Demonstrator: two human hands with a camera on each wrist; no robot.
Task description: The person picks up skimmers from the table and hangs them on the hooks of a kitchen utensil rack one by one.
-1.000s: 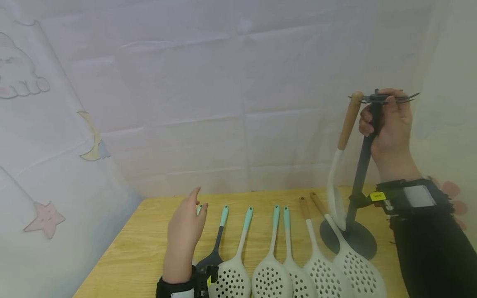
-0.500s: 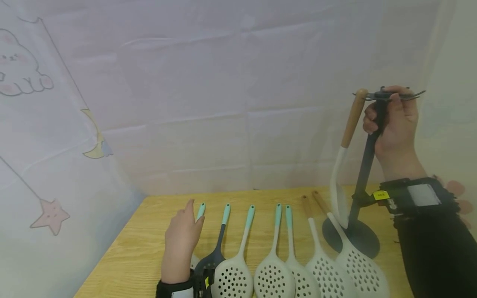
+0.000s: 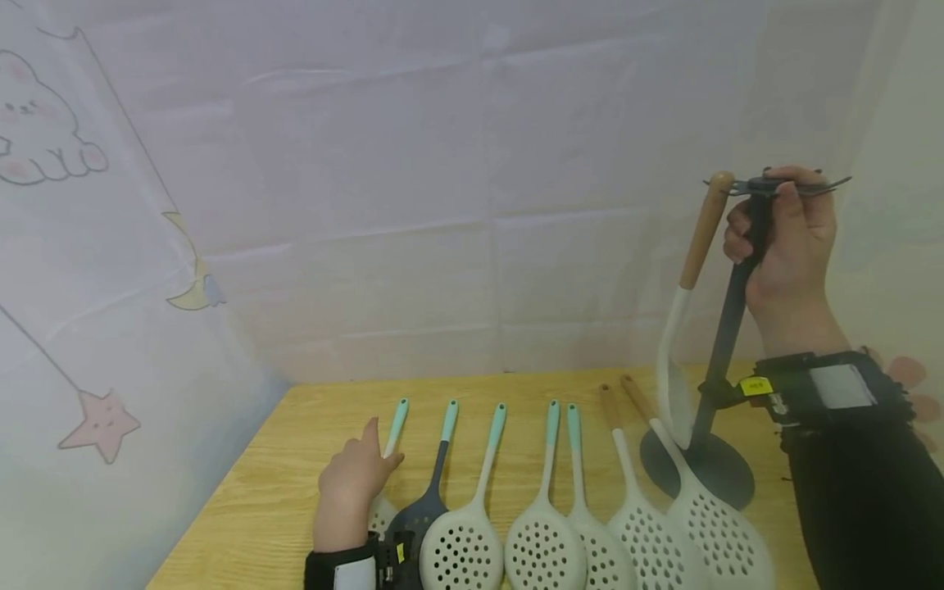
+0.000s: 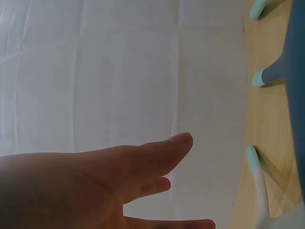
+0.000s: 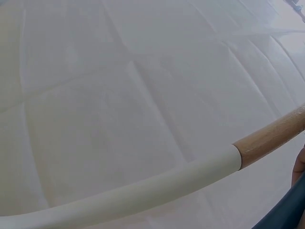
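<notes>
Head view: my right hand (image 3: 783,238) grips the dark metal utensil stand (image 3: 726,328) by its pole near the wooden worktop's (image 3: 295,459) right edge; my left hand (image 3: 354,483) rests relaxed on a mint-handled skimmer (image 3: 391,442). Left wrist: fingers (image 4: 157,157) straight. Right wrist: smooth white, wood-handled ladle (image 5: 190,176) hangs.

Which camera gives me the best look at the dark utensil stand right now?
The head view: it shows the whole stand, from round base to top hooks, with the right hand gripping its post and a wooden-handled spoon hanging from it. The right wrist view catches only a dark sliver of the post at its bottom right corner. The left wrist view shows none of it.
</notes>
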